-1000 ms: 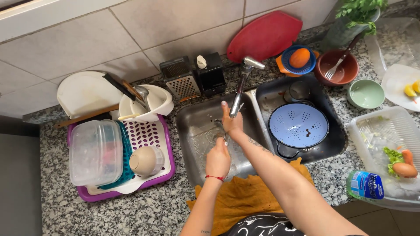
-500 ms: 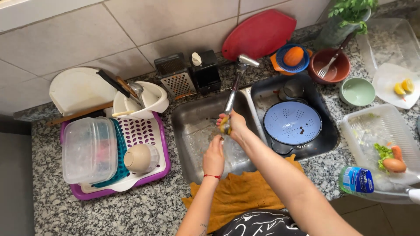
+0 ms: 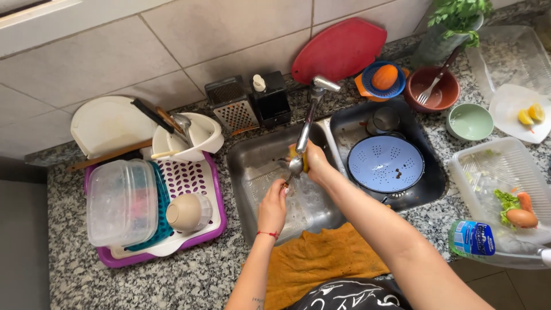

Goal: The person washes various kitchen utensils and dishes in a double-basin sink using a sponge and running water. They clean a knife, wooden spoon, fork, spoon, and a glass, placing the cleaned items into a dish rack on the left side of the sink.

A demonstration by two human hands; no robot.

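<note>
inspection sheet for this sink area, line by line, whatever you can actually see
surface: speckled granite counter around a steel double sink; orange cloth at the front edge
job's things: spoon held over the left basin under the tap; yellow sponge against it
clutter: blue colander in the right basin; purple drying rack holding a clear lidded tub and a beige bowl; grater; red board; green bowl
grippers: left hand holds the spoon; right hand holds the sponge
cables: nothing seen
surroundings: tiled wall; potted herb
</note>
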